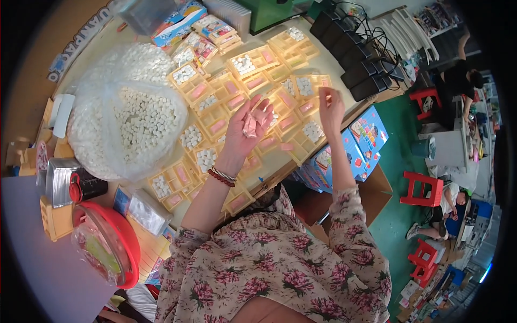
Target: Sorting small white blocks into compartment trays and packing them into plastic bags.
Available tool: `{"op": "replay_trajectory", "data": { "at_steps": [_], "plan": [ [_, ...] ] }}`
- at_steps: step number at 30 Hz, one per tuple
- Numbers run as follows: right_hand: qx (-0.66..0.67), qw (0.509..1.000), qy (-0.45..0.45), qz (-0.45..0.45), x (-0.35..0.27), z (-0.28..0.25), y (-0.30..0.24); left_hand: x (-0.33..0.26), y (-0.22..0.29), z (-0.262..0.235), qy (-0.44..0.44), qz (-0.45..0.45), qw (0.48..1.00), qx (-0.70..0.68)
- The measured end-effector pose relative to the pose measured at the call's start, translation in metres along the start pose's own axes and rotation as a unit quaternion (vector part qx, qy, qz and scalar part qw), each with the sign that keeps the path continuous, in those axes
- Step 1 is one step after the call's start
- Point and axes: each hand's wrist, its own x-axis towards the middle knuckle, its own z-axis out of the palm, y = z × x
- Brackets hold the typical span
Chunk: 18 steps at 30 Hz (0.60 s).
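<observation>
My left hand (245, 128), palm up with fingers curled, holds a few small pink foil-like packets (250, 125) above the middle of the table. Beaded bracelets circle its wrist. My right hand (331, 105) is raised at the table's right edge, near a tray with white pieces (305, 86). Its fingers are bent together, and whatever they may hold is hidden. Pale yellow compartment trays (222, 84) spread beneath both hands. Many have small white cubes in one compartment and a pink packet (236, 101) in another; other compartments show bare.
A large clear bag of white cubes (148, 118) fills the table's left. Below it stand a red basin (132, 253) and a dark jug (89, 187). Black devices with cables (358, 70) line the far right edge. Blue boxes (350, 148) and an open carton (377, 194) sit right of me.
</observation>
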Motion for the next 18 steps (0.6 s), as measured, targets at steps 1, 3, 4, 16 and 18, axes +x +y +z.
{"op": "replay_trajectory", "data": {
  "at_steps": [1, 3, 4, 16, 18],
  "plan": [
    [0.101, 0.99, -0.072, 0.071, -0.012, 0.0, -0.012, 0.002, -0.001, -0.003, -0.008, 0.015, 1.0, 0.009],
    [0.252, 0.936, -0.185, 0.164, -0.036, 0.002, -0.046, 0.005, -0.006, -0.008, -0.017, 0.028, 0.999, 0.019],
    [0.305, 0.917, -0.199, 0.161, -0.048, 0.0, -0.07, 0.007, -0.009, -0.009, -0.016, 0.054, 0.997, 0.056],
    [0.159, 0.968, -0.189, -0.036, -0.012, 0.024, -0.113, 0.016, 0.002, -0.014, -0.017, 0.064, 0.99, 0.122],
    [0.149, 0.973, -0.164, -0.059, 0.01, 0.028, -0.103, 0.02, 0.005, -0.011, -0.019, 0.049, 0.991, 0.121]
  ]
}}
